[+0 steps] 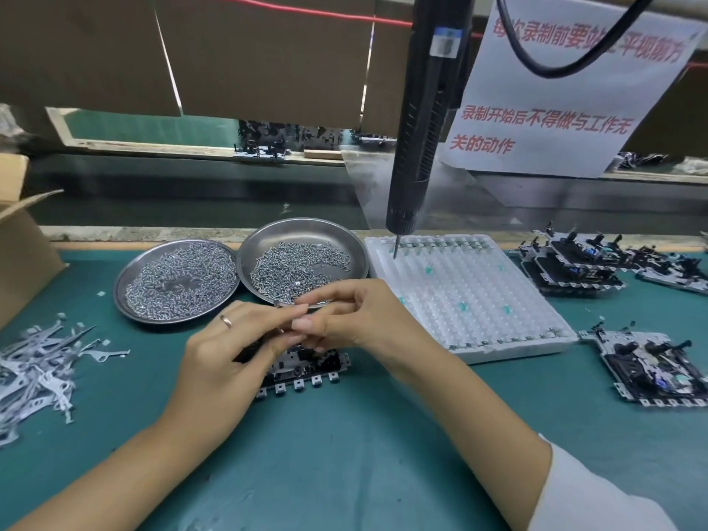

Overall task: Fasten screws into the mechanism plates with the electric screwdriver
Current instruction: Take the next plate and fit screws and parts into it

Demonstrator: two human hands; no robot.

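**Hands meet over the plate, driver hangs idle**

Your left hand [226, 354] and right hand [344, 320] meet at centre frame over the plate [306, 371] lying on the surface [344, 473]. Their fingers [302, 309] are curled together, seemingly pinching something small; a screw, I judge, but I cannot tell. The screws [299, 262] sit in a dish [268, 239] just behind, within easy reach. The screwdriver [421, 147] hangs untouched at upper right, ready to pull down.
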